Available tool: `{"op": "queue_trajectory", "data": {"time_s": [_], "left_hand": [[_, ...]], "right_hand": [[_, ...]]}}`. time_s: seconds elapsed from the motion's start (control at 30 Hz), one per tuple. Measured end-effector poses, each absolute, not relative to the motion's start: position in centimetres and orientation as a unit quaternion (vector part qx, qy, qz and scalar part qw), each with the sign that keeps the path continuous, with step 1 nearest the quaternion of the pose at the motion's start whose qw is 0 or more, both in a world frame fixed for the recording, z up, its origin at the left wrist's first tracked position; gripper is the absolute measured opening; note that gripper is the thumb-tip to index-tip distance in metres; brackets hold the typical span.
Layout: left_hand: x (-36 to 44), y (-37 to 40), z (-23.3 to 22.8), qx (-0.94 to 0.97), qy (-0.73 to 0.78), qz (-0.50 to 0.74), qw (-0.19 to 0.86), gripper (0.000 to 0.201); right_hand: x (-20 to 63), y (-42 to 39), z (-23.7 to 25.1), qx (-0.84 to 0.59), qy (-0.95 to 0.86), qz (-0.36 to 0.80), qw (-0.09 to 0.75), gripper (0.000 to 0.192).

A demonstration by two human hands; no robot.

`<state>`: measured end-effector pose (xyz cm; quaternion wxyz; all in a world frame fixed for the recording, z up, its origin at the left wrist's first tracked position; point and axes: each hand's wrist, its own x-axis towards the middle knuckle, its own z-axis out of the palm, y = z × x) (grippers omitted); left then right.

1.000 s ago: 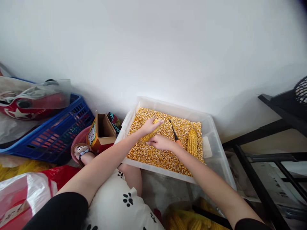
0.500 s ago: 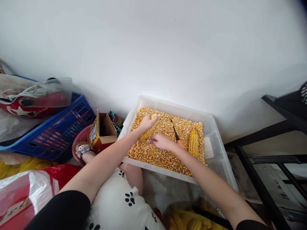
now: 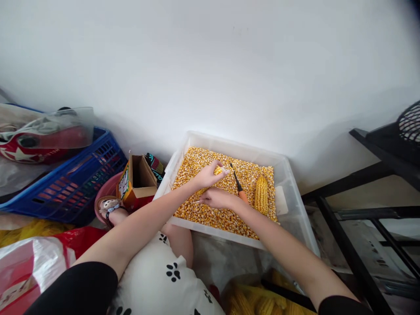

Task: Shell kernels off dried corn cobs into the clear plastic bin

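Note:
A clear plastic bin stands against the wall, filled with loose yellow corn kernels. My left hand grips a corn cob over the kernels, its tip showing past my fingers. My right hand closes on the cob's near end, right below the left hand. An orange-handled screwdriver lies on the kernels just right of my hands. A whole corn cob rests further right in the bin.
A small open cardboard box and a pink basin sit left of the bin, with a blue crate beyond. A black metal rack stands at right. More cobs in a bag lie near my knees.
Both hands stay on the cob and have shifted slightly, the left hand turning so the cob's tip shows. The view has drifted a little.

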<state>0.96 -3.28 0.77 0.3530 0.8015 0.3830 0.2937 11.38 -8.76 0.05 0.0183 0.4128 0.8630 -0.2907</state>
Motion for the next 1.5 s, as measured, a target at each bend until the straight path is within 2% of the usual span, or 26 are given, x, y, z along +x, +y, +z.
{"op": "queue_trajectory", "data": {"time_s": [0.17,0.33,0.7,1.13,1.5], "left_hand": [[0.4,-1.9,0.3,0.755,0.454,0.338,0.331,0.047],[-0.5,0.4,-0.2,0.642,0.552,0.406,0.344,0.047],[-1.2,1.5,-1.1,0.52,0.593,0.441,0.428,0.04],[-1.3,1.6,-1.1,0.508,0.6,0.447,0.427,0.043],[-1.0,1.4,-1.2,0.54,0.626,0.414,0.381,0.039]], "right_hand": [[11.6,-8.4,0.4,0.445,0.857,-0.26,0.022,0.028],[12.2,-8.1,1.3,0.475,0.841,-0.259,-0.018,0.028],[11.6,-8.7,1.7,0.514,0.831,-0.212,-0.026,0.031],[11.5,-8.9,2.3,0.513,0.829,-0.222,-0.035,0.03],[9.7,-9.7,1.2,0.557,0.822,-0.119,0.02,0.032]]}}
